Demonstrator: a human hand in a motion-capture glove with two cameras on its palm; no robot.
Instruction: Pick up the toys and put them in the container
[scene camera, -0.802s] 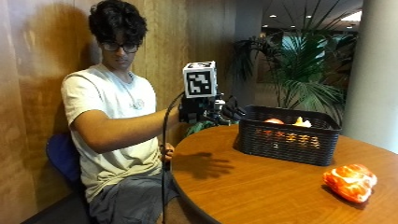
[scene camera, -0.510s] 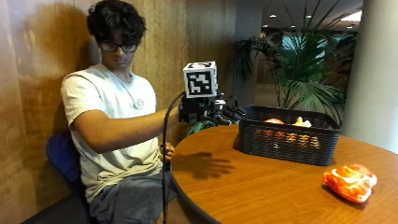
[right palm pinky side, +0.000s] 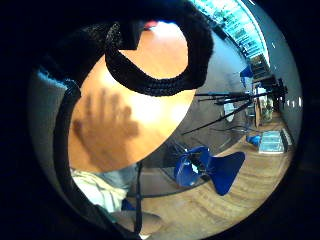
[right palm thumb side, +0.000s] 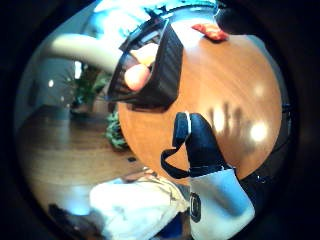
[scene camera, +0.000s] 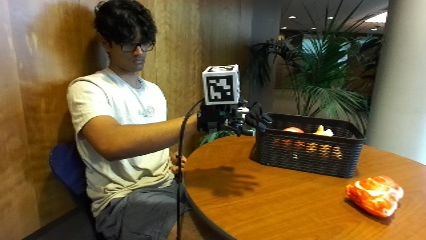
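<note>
Seated at the left of a round wooden table (scene camera: 279, 200). Gloved right hand (scene camera: 256, 120) raised above the table's near-left part, just left of the basket (scene camera: 307, 150), fingers spread and relaxed, grasping nothing; its shadow with splayed fingers cast on the wood below. Bare left hand (scene camera: 177, 163) resting at the table's left edge, too hidden to tell whether released or clenched.

Black wicker basket standing on the far part of the table, right of the raised hand. Inside it an orange toy (scene camera: 293, 130) and a yellow toy (scene camera: 323, 131) showing above the rim; more orange visible through the weave. From the thumb-side palm view, the same basket (right palm thumb side: 160, 65) seen close, with a round orange toy (right palm thumb side: 136, 76) and a paler yellow one (right palm thumb side: 146, 52) lying in it.

Orange-and-white toy (scene camera: 374, 194) lying on the table at the near right, well apart from the basket and from both hands, also visible as a red-orange patch (right palm thumb side: 210, 31) beyond the basket in the thumb-side view.

Potted palm (scene camera: 326, 85) behind the basket, blue chair (right palm pinky side: 210, 170) on the floor beside the table.
</note>
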